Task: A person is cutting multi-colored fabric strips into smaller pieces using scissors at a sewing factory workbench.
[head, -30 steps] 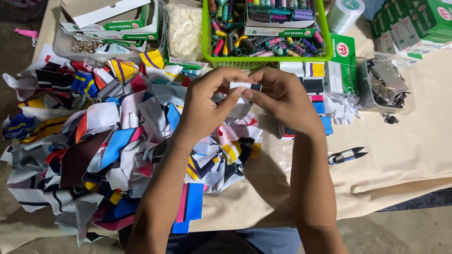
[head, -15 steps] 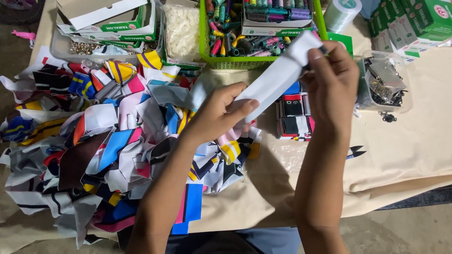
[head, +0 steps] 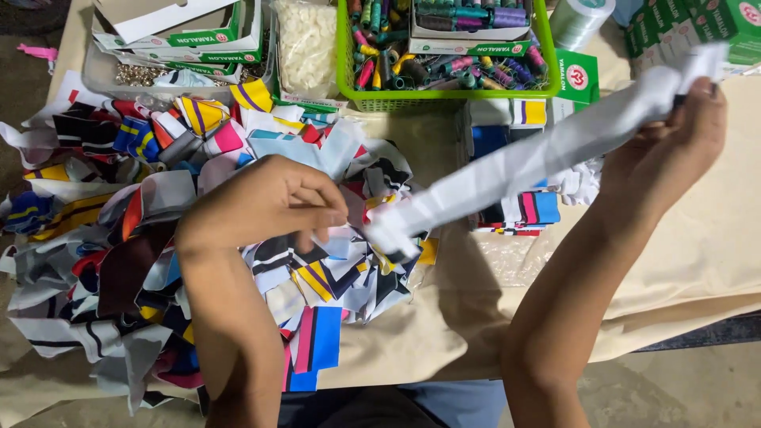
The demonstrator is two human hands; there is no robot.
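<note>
My right hand (head: 674, 147) is raised at the right and grips the upper end of a long white fabric strip (head: 523, 166). The strip slopes down leftward and ends just right of my left hand (head: 265, 202). That hand hovers over a big heap of coloured fabric scraps (head: 143, 230), with its fingers curled and pinched near the strip's lower end. Whether the fingers touch the strip is not clear. A small stack of folded coloured pieces (head: 515, 210) lies under the strip.
A green basket (head: 444, 99) of thread spools stands at the back, beside a bag of white bits (head: 305, 40), green-and-white boxes (head: 182, 36) and a tape roll (head: 579, 20). More green boxes (head: 697, 28) sit at the far right. Beige cloth (head: 697, 261) covers the table.
My hands were together at the centre on a small white piece. The right hand has drawn the white strip out, up and to the right. The left hand dropped toward the scrap heap.
</note>
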